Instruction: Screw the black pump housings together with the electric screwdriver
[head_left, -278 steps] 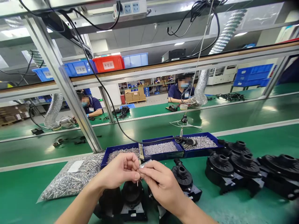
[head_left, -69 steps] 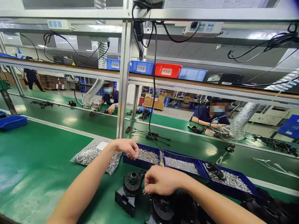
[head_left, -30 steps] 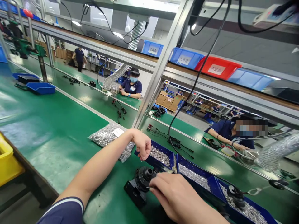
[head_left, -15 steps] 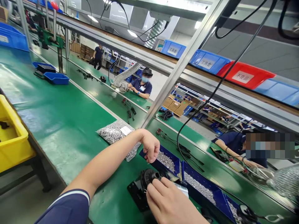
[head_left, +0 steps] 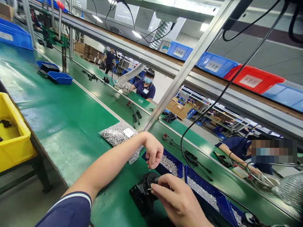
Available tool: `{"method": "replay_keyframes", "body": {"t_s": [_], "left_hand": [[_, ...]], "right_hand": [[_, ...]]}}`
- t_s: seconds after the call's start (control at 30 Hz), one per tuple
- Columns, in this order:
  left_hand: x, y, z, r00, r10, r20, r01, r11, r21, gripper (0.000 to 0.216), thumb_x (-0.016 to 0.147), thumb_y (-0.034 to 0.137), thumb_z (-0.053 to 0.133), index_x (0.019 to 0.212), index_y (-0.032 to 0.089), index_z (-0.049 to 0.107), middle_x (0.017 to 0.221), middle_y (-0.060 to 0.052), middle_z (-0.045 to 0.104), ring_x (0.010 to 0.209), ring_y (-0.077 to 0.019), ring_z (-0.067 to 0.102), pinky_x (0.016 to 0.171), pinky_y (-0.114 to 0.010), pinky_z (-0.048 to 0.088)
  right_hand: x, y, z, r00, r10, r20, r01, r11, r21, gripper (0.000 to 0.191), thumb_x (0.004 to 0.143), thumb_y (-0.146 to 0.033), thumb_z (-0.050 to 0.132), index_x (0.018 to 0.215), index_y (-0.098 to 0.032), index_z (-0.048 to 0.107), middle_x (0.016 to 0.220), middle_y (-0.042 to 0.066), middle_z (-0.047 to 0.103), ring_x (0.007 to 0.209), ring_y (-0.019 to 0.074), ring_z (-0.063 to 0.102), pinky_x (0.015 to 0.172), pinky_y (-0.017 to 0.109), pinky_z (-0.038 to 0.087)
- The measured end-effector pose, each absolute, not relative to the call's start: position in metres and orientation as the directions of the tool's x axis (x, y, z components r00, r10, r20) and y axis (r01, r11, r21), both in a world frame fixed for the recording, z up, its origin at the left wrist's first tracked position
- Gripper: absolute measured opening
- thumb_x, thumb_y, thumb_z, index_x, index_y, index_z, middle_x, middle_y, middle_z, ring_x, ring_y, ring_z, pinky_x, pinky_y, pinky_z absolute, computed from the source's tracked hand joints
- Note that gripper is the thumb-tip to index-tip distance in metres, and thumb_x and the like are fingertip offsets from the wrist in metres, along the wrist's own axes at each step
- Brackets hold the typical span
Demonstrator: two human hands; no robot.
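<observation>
A black plastic pump housing (head_left: pixel 142 194) sits on the green bench in front of me. My right hand (head_left: pixel 176 201) rests over its round top, with the fingertips pinched on a small screw. My left hand (head_left: pixel 153 153) hovers closed over the near blue tray of screws (head_left: pixel 169 164), with thin screws sticking out below its fingers. A second blue tray of screws (head_left: pixel 203 195) lies to the right of the first.
A clear bag of screws (head_left: pixel 118 134) lies left of the trays. A yellow bin (head_left: pixel 11 138) stands at the bench's left edge. A slanted metal post (head_left: pixel 184 69) and a black cable (head_left: pixel 201 116) rise behind the trays. Other people work at the far side.
My view has swung left and the yellow bin came into sight. My left hand stays over the screw tray. My right hand has shifted slightly on the housing's top.
</observation>
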State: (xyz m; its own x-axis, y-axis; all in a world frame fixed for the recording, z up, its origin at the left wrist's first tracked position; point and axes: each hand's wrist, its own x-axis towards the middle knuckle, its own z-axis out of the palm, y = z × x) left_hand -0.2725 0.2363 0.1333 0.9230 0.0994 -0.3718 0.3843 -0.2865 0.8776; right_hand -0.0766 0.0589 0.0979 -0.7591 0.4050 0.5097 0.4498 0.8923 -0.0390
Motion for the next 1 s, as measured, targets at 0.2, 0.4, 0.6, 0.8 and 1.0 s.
{"method": "replay_keyframes", "body": {"t_s": [0.2, 0.4, 0.6, 0.8, 1.0], "left_hand": [[-0.261, 0.25, 0.117, 0.865, -0.041, -0.5, 0.451, -0.373, 0.811, 0.033, 0.054, 0.035, 0.107, 0.077, 0.023, 0.087, 0.085, -0.01, 0.08, 0.082, -0.0311, 0.077, 0.062, -0.032, 0.064], [-0.249, 0.267, 0.1, 0.796, -0.159, -0.585, 0.491, -0.395, 0.776, 0.03, 0.069, 0.047, 0.102, 0.086, 0.026, 0.089, 0.095, -0.009, 0.082, 0.096, -0.0297, 0.079, 0.084, -0.033, 0.067], [-0.25, 0.265, 0.098, 0.794, -0.128, -0.595, 0.498, -0.425, 0.756, 0.035, 0.056, 0.035, 0.108, 0.084, 0.027, 0.088, 0.093, -0.005, 0.082, 0.098, -0.0287, 0.078, 0.087, -0.033, 0.066], [-0.26, 0.246, 0.114, 0.839, 0.049, -0.542, 0.516, -0.389, 0.764, 0.074, 0.041, 0.034, 0.112, 0.105, 0.023, 0.076, 0.093, -0.002, 0.08, 0.096, -0.0294, 0.078, 0.083, -0.037, 0.067], [-0.239, 0.206, 0.126, 0.744, 0.171, -0.646, 0.584, -0.636, 0.504, 0.085, 0.04, 0.041, 0.11, 0.114, 0.022, 0.074, 0.109, -0.005, 0.079, 0.101, -0.0346, 0.076, 0.087, -0.039, 0.066]], "right_hand": [[-0.044, 0.077, 0.113, -0.637, 0.558, 0.532, 0.528, 0.818, -0.226, 0.011, 0.109, -0.02, 0.061, 0.112, -0.024, 0.071, 0.106, 0.009, 0.068, 0.09, 0.0217, 0.07, 0.076, 0.03, 0.058], [-0.029, 0.086, 0.115, -0.662, 0.539, 0.52, 0.535, 0.827, -0.176, 0.012, 0.108, -0.019, 0.064, 0.117, -0.025, 0.07, 0.107, 0.008, 0.069, 0.092, 0.0217, 0.071, 0.079, 0.028, 0.06], [-0.032, 0.084, 0.121, -0.637, 0.545, 0.545, 0.54, 0.82, -0.189, 0.011, 0.109, -0.02, 0.064, 0.115, -0.025, 0.07, 0.106, 0.006, 0.069, 0.09, 0.0198, 0.07, 0.077, 0.027, 0.058], [-0.029, 0.085, 0.133, -0.6, 0.612, 0.515, 0.569, 0.779, -0.262, 0.015, 0.112, -0.023, 0.057, 0.112, -0.024, 0.073, 0.101, 0.006, 0.07, 0.087, 0.0201, 0.068, 0.077, 0.03, 0.054], [-0.033, 0.08, 0.153, -0.527, 0.797, 0.295, 0.728, 0.602, -0.327, 0.013, 0.1, -0.02, 0.071, 0.09, -0.022, 0.08, 0.085, 0.003, 0.074, 0.079, 0.0207, 0.068, 0.071, 0.031, 0.047]]}}
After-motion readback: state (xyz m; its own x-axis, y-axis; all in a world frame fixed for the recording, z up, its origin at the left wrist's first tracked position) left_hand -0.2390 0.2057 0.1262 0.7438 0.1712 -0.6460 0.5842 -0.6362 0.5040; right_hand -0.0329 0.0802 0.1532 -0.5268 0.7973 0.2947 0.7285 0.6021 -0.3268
